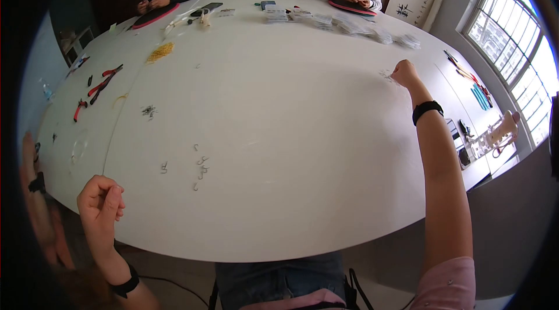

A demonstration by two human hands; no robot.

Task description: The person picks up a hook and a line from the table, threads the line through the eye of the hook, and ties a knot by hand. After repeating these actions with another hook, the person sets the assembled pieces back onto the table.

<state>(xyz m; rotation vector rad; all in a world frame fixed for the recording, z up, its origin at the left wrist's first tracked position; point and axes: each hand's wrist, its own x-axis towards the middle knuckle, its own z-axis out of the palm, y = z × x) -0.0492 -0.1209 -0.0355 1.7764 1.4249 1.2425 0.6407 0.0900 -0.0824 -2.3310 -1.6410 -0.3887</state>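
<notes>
My left hand (102, 202) is raised at the near left edge of the table, its fingers curled in and the thumb pressed against them. Whatever it may hold is hidden. My right hand (403, 71) reaches far out to the right, closed, right beside a small pile of thin metal pieces (385, 75); its fingertips are mostly hidden. In front of me lie several small metal hooks (201, 169) in a loose column, with a few more hooks (163, 167) to their left. A darker heap of small hooks (149, 112) sits farther back.
The white table (279, 205) carries red-handled pliers (105, 84), a yellow heap (161, 52) and clear packets (349, 25). Tools (466, 74) and a clear bottle-like object (492, 135) stand at the right. Two people work across the table; another person's arm (38, 188) is at left.
</notes>
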